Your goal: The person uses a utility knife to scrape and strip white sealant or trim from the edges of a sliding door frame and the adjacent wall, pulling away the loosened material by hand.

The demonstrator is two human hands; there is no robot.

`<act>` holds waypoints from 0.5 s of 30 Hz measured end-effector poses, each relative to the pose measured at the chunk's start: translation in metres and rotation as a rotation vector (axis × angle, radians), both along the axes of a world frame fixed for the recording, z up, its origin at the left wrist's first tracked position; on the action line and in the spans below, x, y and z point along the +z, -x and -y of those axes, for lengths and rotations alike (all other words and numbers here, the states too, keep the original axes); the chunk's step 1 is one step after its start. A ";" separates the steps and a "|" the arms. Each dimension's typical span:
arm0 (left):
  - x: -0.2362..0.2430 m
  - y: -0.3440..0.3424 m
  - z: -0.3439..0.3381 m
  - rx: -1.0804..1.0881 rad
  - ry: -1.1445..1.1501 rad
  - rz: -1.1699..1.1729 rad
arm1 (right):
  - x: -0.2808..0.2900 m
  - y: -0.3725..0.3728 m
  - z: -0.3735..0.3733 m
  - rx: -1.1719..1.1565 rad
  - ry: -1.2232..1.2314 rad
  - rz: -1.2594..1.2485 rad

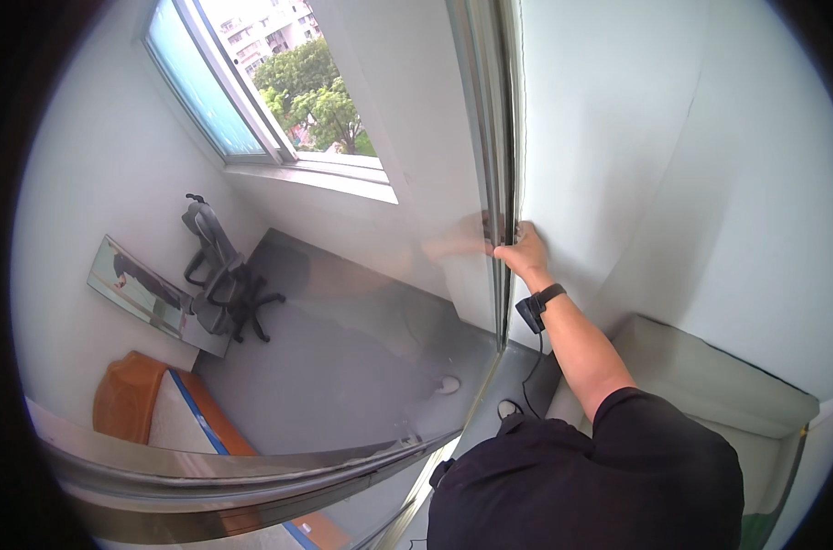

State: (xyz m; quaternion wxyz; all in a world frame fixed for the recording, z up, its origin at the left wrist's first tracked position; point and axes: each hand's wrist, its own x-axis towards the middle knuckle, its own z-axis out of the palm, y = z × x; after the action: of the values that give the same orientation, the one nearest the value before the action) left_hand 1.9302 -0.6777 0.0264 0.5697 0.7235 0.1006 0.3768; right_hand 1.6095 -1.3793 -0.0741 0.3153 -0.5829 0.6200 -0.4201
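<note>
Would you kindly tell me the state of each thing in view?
Right hand: closed on the upright metal frame
Glass panel: reflecting the arm; open or shut unclear
Window: right side looks slid open
Chair: standing upright
Mirror: leaning, seemingly against the wall
Wrist device: strapped on, cable attached

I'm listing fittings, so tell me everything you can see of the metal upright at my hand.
The metal upright is tall, narrow and silvery, with lengthwise ridges. It runs from the picture's top edge down to the floor rail, between reflective glass and a white wall. Your right hand touches it partway down; whether it grips is unclear.
</note>
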 end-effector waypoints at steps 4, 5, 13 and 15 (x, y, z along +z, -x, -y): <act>-0.006 -0.002 -0.008 0.049 -0.080 -0.009 | -0.007 -0.004 0.002 0.016 0.046 -0.003; -0.008 -0.002 -0.011 0.064 -0.102 -0.013 | -0.002 -0.005 -0.002 0.016 -0.010 0.050; -0.012 -0.012 -0.008 0.152 -0.252 -0.040 | -0.014 0.000 0.020 -0.034 0.059 -0.094; -0.014 -0.015 -0.013 0.183 -0.263 -0.045 | -0.009 0.006 0.022 0.141 0.159 -0.277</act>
State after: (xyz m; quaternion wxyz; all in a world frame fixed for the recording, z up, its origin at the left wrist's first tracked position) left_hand 1.9451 -0.6643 0.0127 0.4306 0.7880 0.1288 0.4207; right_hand 1.6031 -1.4012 -0.0827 0.2083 -0.7002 0.5799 -0.3606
